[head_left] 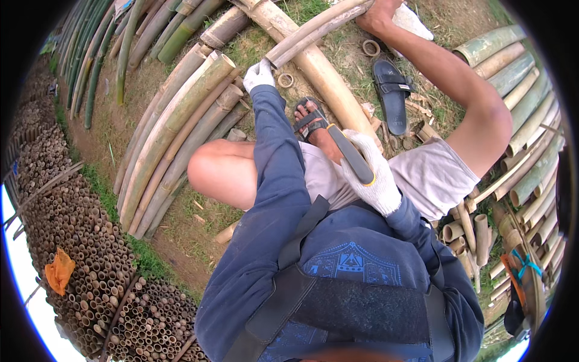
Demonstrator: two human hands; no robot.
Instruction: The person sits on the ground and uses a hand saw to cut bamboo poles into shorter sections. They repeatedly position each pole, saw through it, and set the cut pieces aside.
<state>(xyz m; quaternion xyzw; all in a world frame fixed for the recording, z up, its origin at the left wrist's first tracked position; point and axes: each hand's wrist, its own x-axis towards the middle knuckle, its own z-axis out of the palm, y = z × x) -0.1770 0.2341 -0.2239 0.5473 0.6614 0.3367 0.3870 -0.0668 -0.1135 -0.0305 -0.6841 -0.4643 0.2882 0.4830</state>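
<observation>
My left hand [259, 75], in a white knit glove, is closed at the near end of a bamboo pole [319, 29]. That pole lies across a thicker pale bamboo pole [322, 72]. My right hand [373, 178], also gloved, is closed around a long dark grey tool [350, 154] with yellow edging, held above my lap; its kind is unclear. My bare right foot [377, 15] rests at the far end of the thinner pole. Below the left hand's pole lies a cut bamboo ring [285, 80].
Bamboo poles [175, 133] lie at left, others [531, 114] at right. A loose black sandal [393, 99] and another bamboo ring [371, 47] sit on the grass. Stacked bamboo pieces [90, 241] fill the far left, with an orange bag [60, 271] on top.
</observation>
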